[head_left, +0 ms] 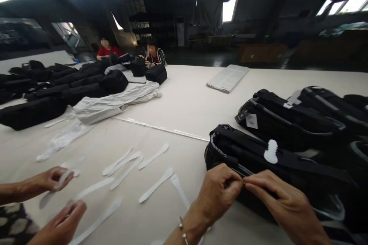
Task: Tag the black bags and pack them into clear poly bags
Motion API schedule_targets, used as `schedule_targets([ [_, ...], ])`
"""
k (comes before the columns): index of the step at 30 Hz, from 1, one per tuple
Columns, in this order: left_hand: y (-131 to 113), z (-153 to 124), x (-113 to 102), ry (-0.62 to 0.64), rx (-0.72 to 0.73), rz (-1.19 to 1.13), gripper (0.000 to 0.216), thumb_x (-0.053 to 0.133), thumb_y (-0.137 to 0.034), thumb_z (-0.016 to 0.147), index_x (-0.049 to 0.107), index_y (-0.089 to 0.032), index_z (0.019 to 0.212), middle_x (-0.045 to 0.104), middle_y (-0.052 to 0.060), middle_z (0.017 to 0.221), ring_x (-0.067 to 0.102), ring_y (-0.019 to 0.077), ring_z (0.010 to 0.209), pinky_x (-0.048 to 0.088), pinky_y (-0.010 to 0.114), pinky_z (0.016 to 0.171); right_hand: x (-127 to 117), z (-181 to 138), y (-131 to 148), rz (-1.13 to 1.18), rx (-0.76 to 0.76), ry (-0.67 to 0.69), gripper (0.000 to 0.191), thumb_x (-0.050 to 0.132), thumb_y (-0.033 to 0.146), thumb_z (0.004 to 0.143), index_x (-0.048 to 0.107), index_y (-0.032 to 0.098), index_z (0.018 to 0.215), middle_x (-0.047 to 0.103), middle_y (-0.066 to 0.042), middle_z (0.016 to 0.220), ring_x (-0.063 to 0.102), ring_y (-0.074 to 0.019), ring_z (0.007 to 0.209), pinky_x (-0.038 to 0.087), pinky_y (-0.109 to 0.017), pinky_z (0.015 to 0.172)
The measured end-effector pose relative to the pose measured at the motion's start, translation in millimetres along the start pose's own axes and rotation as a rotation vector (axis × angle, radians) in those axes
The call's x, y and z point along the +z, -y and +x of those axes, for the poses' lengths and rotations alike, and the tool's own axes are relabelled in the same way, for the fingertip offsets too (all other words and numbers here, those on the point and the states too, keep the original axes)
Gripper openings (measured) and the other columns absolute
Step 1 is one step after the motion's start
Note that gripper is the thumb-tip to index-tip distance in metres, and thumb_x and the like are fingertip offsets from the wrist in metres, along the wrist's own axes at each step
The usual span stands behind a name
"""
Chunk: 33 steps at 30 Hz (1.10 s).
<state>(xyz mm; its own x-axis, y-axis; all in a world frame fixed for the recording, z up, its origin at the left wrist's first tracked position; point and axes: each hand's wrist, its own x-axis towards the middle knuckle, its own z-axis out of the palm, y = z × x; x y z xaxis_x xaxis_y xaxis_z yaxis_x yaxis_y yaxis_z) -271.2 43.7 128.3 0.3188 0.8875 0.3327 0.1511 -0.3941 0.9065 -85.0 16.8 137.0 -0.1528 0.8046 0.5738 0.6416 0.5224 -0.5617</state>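
Observation:
My left hand (218,191) and my right hand (284,203) meet at the front edge of a black bag (244,141). Both are closed in a pinch, thumb against fingers, with the fingertips almost touching. Whatever lies between them is too small to make out. On top of this bag, just above my fingers, sits a white notched plastic piece (271,152). Left of my hands several white plastic strips with rounded ends lie loose, among them a notched strip (156,185). My left wrist wears a bracelet.
At the left, a co-worker's hands (57,180) handle white strips. Behind my bag lies another black bag (281,118) with paper tags. A folded grey sheet (228,77), a crumpled white sheet (115,101) and many black bags (83,82) lie on the white table (184,103). Two people sit beyond.

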Motion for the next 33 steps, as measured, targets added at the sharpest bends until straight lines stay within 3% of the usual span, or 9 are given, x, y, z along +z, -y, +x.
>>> schedule_targets([
  [8,5.9,-0.3,2.9,-0.02,0.05,0.002,0.013,0.063,-0.01,0.081,0.07,-0.018,0.074,0.062,0.0,0.072,0.056,0.0119,0.07,0.043,0.023,0.069,1.6,0.6,-3.3,0.004,-0.012,0.048,0.012,0.067,0.037,0.089,0.075,0.028,0.087,0.07,0.0,0.077,0.069,-0.0156,0.068,0.057,-0.019,0.061],
  [14,2.8,-2.2,1.2,0.045,0.095,0.025,0.016,0.057,-0.021,0.09,0.066,-0.019,0.077,0.064,0.001,0.076,0.06,0.0141,0.074,0.047,0.025,0.071,-5.5,5.2,14.7,0.054,0.227,0.077,0.019,0.072,0.037,0.085,0.072,0.023,0.074,0.07,-0.002,0.078,0.067,-0.0167,0.07,0.056,-0.024,0.067],
  [20,15.9,1.1,-2.5,0.022,0.13,0.08,0.016,0.06,-0.032,0.089,0.063,-0.022,0.077,0.063,-0.002,0.072,0.06,0.0137,0.068,0.048,0.022,0.066,1.3,7.3,22.0,0.011,0.033,0.076,0.012,0.064,0.023,0.093,0.068,0.019,0.083,0.069,-0.003,0.084,0.064,-0.0167,0.083,0.053,-0.029,0.081],
  [25,20.8,-1.9,-1.6,0.041,0.117,0.089,0.019,0.06,-0.034,0.089,0.061,-0.022,0.074,0.062,-0.004,0.071,0.059,0.0129,0.065,0.048,0.02,0.064,5.7,-1.6,25.8,-0.092,-0.066,0.062,0.015,0.054,0.018,0.098,0.064,0.015,0.086,0.067,-0.006,0.083,0.06,-0.0182,0.083,0.05,-0.031,0.08],
  [33,20.6,-7.9,5.7,0.032,0.127,0.083,0.015,0.061,-0.03,0.089,0.062,-0.021,0.077,0.063,-0.003,0.073,0.061,0.0125,0.069,0.048,0.021,0.069,19.7,-12.8,33.2,-0.241,0.046,-0.005,0.022,0.043,0.013,0.098,0.056,0.018,0.08,0.058,-0.006,0.078,0.051,-0.0203,0.076,0.045,-0.034,0.07],
])
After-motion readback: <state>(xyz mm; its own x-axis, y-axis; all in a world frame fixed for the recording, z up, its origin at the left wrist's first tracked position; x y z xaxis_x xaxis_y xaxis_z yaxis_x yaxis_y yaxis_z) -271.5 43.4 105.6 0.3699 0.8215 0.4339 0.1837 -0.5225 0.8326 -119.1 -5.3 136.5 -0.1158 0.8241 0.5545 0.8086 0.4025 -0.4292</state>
